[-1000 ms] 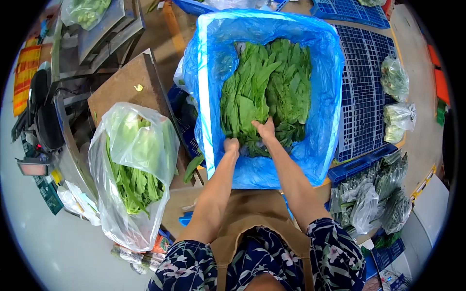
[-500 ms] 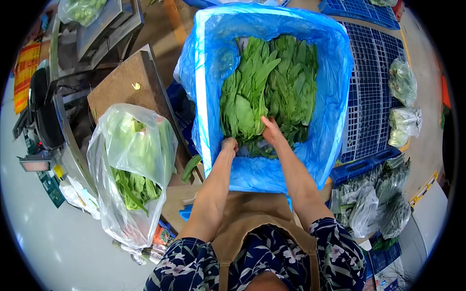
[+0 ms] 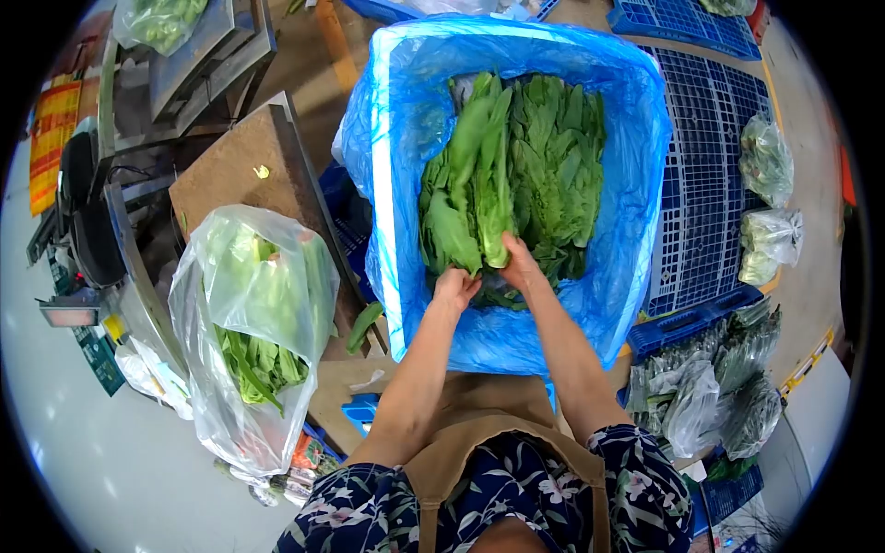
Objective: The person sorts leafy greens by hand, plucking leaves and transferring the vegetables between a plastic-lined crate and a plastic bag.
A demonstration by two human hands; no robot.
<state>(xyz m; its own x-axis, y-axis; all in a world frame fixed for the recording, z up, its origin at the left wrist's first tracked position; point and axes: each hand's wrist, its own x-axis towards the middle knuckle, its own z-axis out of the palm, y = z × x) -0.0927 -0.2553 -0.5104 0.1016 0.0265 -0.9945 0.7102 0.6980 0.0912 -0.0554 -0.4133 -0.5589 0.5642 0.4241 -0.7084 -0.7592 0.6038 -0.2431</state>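
Long-leaf lettuce [image 3: 558,166] lies in rows inside a crate lined with a blue plastic bag [image 3: 433,336]. My right hand [image 3: 522,265] closes around the pale stem end of one lettuce head [image 3: 493,198] on the left side of the pile. Just left of it, my left hand [image 3: 456,288] is closed on the lower end of a lettuce leaf [image 3: 454,235]; its fingertips are partly hidden. Both hands are inside the near part of the crate, close together.
A clear bag of leafy greens [image 3: 258,341] rests against a brown board [image 3: 244,166] on the left. Blue pallets [image 3: 705,166] stand at right, with bagged vegetables [image 3: 765,161] beside them. More bagged greens [image 3: 705,387] lie at lower right.
My left hand has moved right and slightly down, closer to my right hand. The lettuce head's pale stem has turned into view, and a leaf now hangs toward my left hand.
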